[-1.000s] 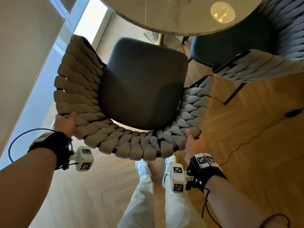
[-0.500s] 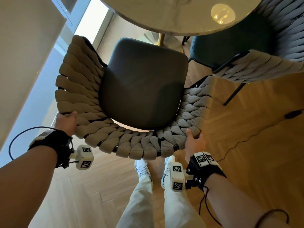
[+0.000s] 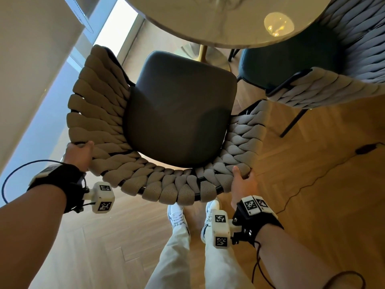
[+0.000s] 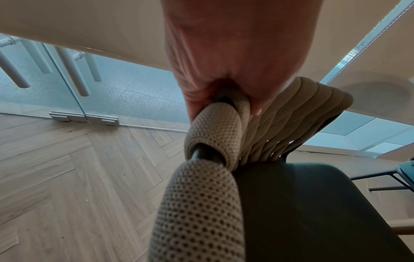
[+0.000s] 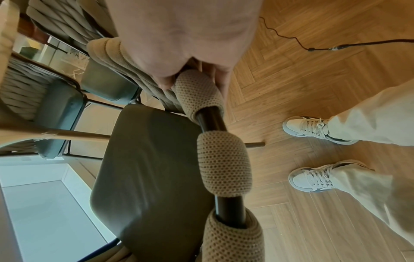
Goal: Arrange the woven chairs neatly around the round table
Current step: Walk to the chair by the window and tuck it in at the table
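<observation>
A woven chair [image 3: 179, 109] with beige braided back and dark seat cushion stands in front of me, its seat front just short of the round marble table [image 3: 218, 21]. My left hand [image 3: 80, 152] grips the back rim on the left side; the left wrist view shows this hand [image 4: 228, 74] curled round the woven rail [image 4: 215, 131]. My right hand [image 3: 242, 180] grips the rim at the back right, its fingers [image 5: 224, 78] wrapped round the woven band [image 5: 197, 90] on the black tube. A second woven chair [image 3: 325, 76] stands at the table to the right.
A window wall and blind [image 3: 31, 69] run close along the left. A black cable [image 3: 308, 182] trails over the herringbone floor [image 3: 312, 205] at the right. My feet [image 3: 177, 215] stand just behind the chair. The table's gold pedestal [image 3: 203, 53] rises beyond the seat.
The chair has edged slightly forward toward the table, with both hands keeping their grip on the back rim.
</observation>
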